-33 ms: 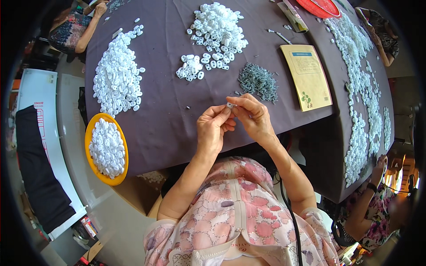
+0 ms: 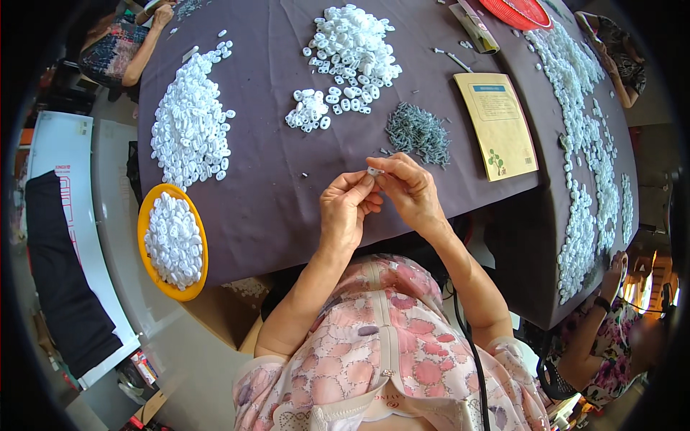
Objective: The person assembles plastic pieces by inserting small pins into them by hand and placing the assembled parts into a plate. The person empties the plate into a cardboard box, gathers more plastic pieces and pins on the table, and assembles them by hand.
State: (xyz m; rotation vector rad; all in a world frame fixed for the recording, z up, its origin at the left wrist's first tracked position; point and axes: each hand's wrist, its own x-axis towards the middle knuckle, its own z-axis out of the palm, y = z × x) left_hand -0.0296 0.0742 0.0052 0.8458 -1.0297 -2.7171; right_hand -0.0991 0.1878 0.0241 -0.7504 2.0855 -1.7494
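In front of me, over the near table edge, my left hand (image 2: 345,208) and my right hand (image 2: 411,192) meet fingertip to fingertip. Both are closed in a pinch on one small white plastic piece (image 2: 373,172), partly hidden by the fingers. Just beyond my right hand lies a heap of thin grey pieces (image 2: 418,133), too small to make out singly. Farther off are a small cluster of white plastic pieces (image 2: 307,110) and a bigger pile of white oval two-holed pieces (image 2: 352,44). One tiny loose bit (image 2: 305,174) rests left of my hands.
Left stand a long white pile (image 2: 190,122) and a yellow bowl (image 2: 203,267) of white pieces. A yellow booklet (image 2: 496,129) lies right, a red basket (image 2: 519,13) beyond. More white pieces (image 2: 581,230) line the right side. Other people (image 2: 131,54) sit around the dark-covered table (image 2: 266,215).
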